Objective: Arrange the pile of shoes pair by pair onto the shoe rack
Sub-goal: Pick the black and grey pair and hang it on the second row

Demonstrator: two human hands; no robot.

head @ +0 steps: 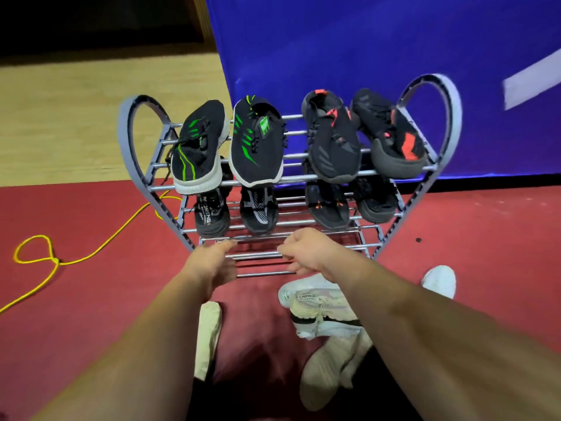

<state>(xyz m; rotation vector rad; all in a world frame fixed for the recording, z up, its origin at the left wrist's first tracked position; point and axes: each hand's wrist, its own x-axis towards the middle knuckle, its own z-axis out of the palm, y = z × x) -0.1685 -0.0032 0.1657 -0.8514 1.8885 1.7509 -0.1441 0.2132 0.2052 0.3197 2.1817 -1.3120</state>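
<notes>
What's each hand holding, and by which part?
Nothing. Left hand and right hand are empty, hovering at the bottom bars of the grey metal shoe rack.

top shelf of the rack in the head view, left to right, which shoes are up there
black shoe with green stripes and a white sole → black shoe with green stripes and a green tag → black shoe with an orange pull tab → black shoe with a red-orange patch

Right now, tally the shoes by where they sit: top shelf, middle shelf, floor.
Top shelf: 4 shoes, a green-striped black pair and a red-accented black pair.
Middle shelf: 4 black shoes.
Floor: 3 pale shoes visible.
Total: 11 shoes.
</notes>
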